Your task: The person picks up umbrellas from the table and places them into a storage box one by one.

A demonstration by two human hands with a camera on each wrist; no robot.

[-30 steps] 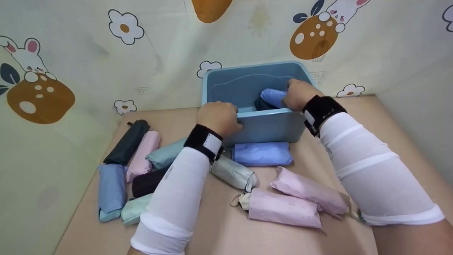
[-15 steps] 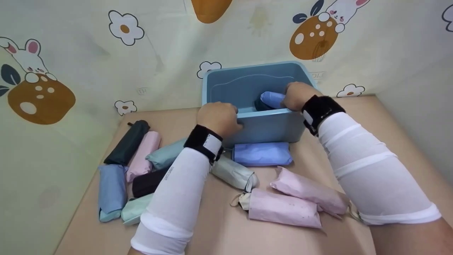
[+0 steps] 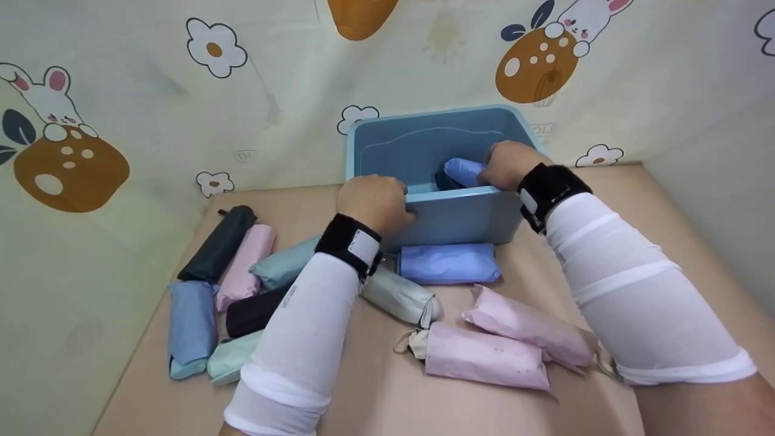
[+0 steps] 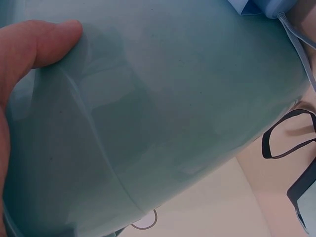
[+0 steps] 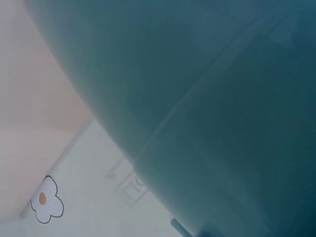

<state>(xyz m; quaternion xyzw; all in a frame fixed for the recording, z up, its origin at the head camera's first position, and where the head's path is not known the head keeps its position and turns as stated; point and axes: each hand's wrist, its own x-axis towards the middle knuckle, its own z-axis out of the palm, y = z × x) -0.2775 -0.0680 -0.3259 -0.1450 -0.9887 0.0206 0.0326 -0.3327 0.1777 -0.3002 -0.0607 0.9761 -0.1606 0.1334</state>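
Observation:
My left hand grips the near rim of a blue plastic bin. In the left wrist view its thumb lies against the bin's outer wall. Reaching over the near right corner, my right hand holds a blue folded umbrella inside the bin; its fingertips are hidden. A dark folded umbrella lies under the blue one, mostly covered. The bin's outer wall fills most of the right wrist view, where the hand does not show.
Another blue folded umbrella lies along the bin's front. Nearer are a grey-green one and two pink ones. Several more, including a dark green one and a blue one, cluster at the left of the table.
My right hand has sunk slightly deeper into the bin, and the blue umbrella has shifted a little down and left. The left hand has stayed on the rim.

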